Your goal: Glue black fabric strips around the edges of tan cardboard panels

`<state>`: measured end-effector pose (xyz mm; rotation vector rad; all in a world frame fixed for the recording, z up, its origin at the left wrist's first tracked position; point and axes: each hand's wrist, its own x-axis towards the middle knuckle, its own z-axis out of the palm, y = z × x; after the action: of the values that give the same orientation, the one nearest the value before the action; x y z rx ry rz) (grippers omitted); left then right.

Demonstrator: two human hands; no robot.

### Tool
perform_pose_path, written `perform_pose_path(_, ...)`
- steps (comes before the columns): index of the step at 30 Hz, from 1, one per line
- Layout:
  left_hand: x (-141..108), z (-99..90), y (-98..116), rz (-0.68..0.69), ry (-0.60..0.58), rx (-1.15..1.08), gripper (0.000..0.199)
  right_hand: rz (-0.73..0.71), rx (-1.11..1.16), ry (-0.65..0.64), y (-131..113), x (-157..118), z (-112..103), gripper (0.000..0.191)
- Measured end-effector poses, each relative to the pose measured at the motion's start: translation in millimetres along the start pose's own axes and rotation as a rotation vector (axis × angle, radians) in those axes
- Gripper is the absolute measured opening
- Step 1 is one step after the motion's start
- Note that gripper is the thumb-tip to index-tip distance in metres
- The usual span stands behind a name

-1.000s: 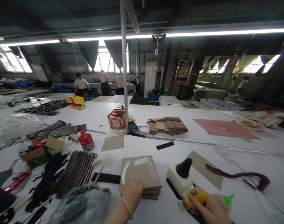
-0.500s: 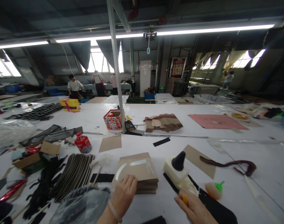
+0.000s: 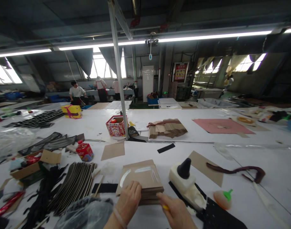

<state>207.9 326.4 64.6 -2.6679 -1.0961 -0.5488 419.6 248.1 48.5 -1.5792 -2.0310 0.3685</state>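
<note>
A stack of brown cardboard sheets point(image 3: 151, 187) lies in front of me, with glossy wet-looking streaks on its top sheet point(image 3: 140, 175). My left hand point(image 3: 131, 195) is closed on the near edge of that top sheet, fingers bent together. Beside the stack's near right corner, my right hand point(image 3: 175, 208) is closed around a yellow-handled tool point(image 3: 166, 207), mostly hidden by the fingers. Just right of it stands a cream-coloured container with a black cone point(image 3: 184, 168) on top. An orange bottle with a green nozzle point(image 3: 223, 198) is farther right.
Curved dark strips point(image 3: 72, 184) and a crumpled grey plastic bag point(image 3: 88, 213) lie to the left. A red bottle point(image 3: 84, 151) stands behind them. A metal post point(image 3: 119, 70) rises beyond the stack, near a patterned box point(image 3: 115, 128). Several people are in the background.
My right hand has moved left with the yellow-handled tool, from beside the cream container to the stack's right corner. My left hand has stayed on the stack's near edge.
</note>
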Motion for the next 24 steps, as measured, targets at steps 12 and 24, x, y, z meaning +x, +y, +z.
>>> perform_pose_path(12,27,-7.9,-11,0.021,0.132,0.02,0.019,0.106,-0.525,-0.047,8,31,49,0.036)
perform_pose_path(24,21,-78.8,-26,-0.877,0.618,-0.885,0.03,0.367,0.184,-0.09,-27,28,7,0.034)
